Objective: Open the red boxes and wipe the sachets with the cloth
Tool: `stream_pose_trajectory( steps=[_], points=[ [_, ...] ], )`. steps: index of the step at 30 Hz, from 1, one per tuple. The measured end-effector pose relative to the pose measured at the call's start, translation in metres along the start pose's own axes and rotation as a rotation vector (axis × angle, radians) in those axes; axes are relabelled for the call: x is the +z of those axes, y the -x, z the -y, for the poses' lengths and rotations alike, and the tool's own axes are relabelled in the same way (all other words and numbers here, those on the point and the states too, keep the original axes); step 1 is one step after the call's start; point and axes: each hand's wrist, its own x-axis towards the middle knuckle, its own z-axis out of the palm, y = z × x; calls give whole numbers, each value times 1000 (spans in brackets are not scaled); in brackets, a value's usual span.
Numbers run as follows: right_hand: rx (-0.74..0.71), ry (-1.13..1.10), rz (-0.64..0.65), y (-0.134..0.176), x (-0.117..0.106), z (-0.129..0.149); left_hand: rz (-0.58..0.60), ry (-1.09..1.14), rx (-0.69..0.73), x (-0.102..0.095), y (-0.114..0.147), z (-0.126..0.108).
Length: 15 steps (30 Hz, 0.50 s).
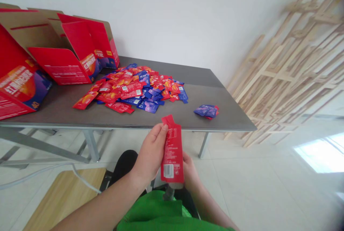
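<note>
A red sachet (172, 152) with a narrow neck, white print and a barcode is upright before me, just off the table's front edge. My left hand (150, 150) pinches its upper left side, thumb on the front. Along its lower right edge my right hand (191, 173) grips it, with most of those fingers hidden behind. A big loose pile of red and blue sachets (129, 87) lies on the grey table (204, 80) beyond my hands. To the right, a small stack of blue and red sachets (206, 111) sits near the front edge.
Open red cartons (72, 66) with raised flaps stand at the table's left end. Wooden frames (282, 66) lean at the white wall on the right. Down on the left are a wooden stool top (67, 195) and a pale cable (40, 172).
</note>
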Motion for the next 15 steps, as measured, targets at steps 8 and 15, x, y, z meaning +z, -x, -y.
stream_pose_trajectory(
  steps=[8, 15],
  points=[
    [293, -486, 437, 16, 3, 44, 56, 347, -87, -3, -17, 31],
    [208, -297, 153, 15, 13, 44, 30, 431, -313, -20, 1, 35]
  ],
)
